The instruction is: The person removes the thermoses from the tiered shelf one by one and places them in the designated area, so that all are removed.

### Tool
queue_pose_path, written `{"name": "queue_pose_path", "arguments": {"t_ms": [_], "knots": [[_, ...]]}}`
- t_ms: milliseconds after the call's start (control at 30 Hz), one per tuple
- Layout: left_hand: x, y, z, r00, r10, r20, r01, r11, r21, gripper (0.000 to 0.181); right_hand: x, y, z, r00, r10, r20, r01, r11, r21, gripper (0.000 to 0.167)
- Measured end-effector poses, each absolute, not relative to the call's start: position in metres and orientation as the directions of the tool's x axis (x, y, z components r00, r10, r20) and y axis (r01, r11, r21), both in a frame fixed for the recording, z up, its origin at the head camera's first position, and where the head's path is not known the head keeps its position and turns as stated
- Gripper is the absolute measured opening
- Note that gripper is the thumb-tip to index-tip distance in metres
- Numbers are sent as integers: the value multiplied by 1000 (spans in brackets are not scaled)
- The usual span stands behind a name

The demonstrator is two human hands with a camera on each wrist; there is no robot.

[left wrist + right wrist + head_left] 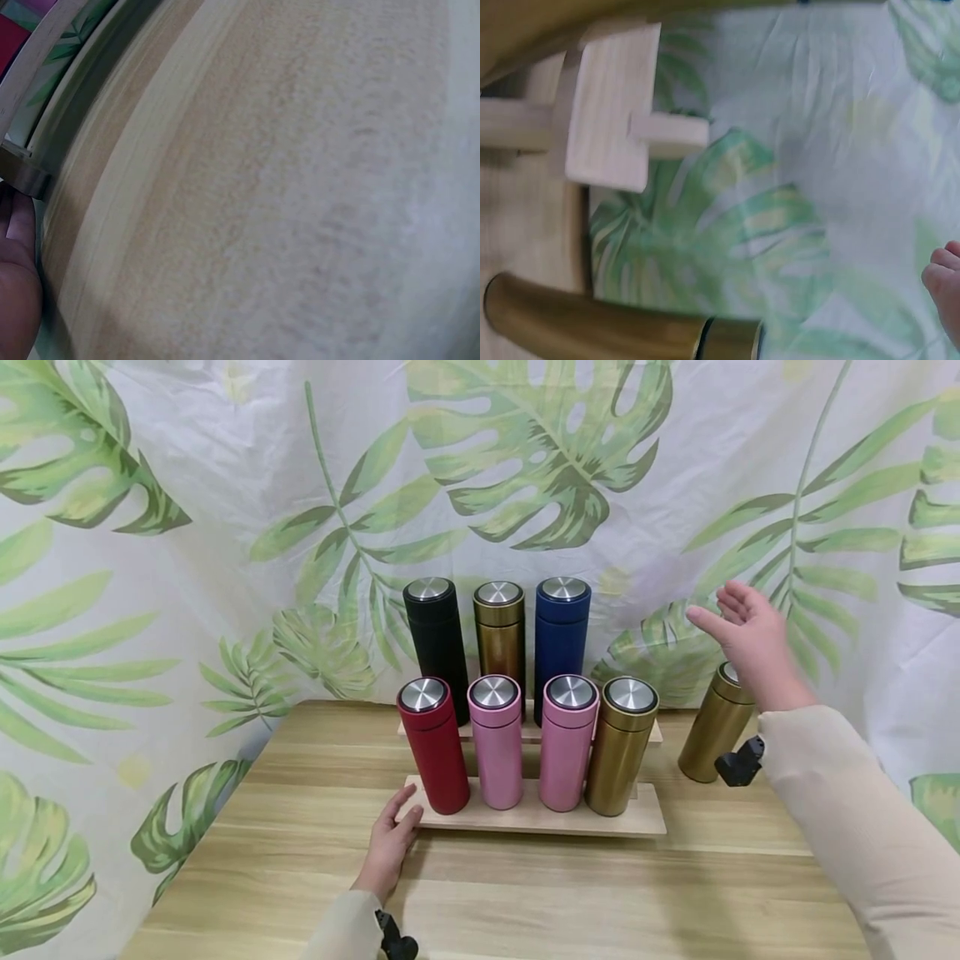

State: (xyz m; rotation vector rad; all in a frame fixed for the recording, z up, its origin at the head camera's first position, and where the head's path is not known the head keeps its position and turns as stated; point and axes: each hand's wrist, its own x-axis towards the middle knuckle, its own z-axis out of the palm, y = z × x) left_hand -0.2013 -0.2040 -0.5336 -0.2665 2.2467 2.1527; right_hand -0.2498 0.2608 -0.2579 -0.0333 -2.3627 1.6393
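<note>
Left hand at the left end of a pale wooden two-tier rack, fingers extended, touching its lower shelf. Lower shelf, left to right: red cylindrical flask, pink cylindrical flask, matching pink flask, gold cylindrical flask. Rack's rear shelf: black flask, bronze-gold flask, blue flask. Right of the rack, a separate gold flask stands on the wood-grain table; right hand raised near it, fingers loosely parted, holding nothing.
</note>
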Motion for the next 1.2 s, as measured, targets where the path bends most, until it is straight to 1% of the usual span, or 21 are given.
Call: {"name": "queue_pose_path", "arguments": {"t_ms": [167,267,567,767,933,1133,1200], "knots": [[-199,-203,-534,-986,-116,-116,-123,53,991,48,-251,242,-250,-963,105,247,-198,345,-917,82],[-199,-202,-534,-988,-114,-109,-116,56,992,49,-253,232,-247,-964,71,257,-223,313,-923,81],[-201,-201,-533,-988,-116,-103,-110,52,993,49,-254,204,-238,-965,-8,262,-255,262,-931,79],[-200,-200,-532,-985,-134,-111,-119,54,991,48,-262,184,-238,-961,-47,273,-277,240,-930,78],[-198,-199,-532,-983,-153,-104,-113,53,992,47,-269,166,-241,-957,-72,282,-291,197,-936,76],[-198,-200,-535,-979,-168,-118,-127,41,991,46,-276,147,-243,-954,-65,294,-300,121,-946,76],[-198,-200,-535,-978,-171,-121,-130,40,991,47,-278,142,-244,-954,-51,296,-300,134,-944,77]]}}
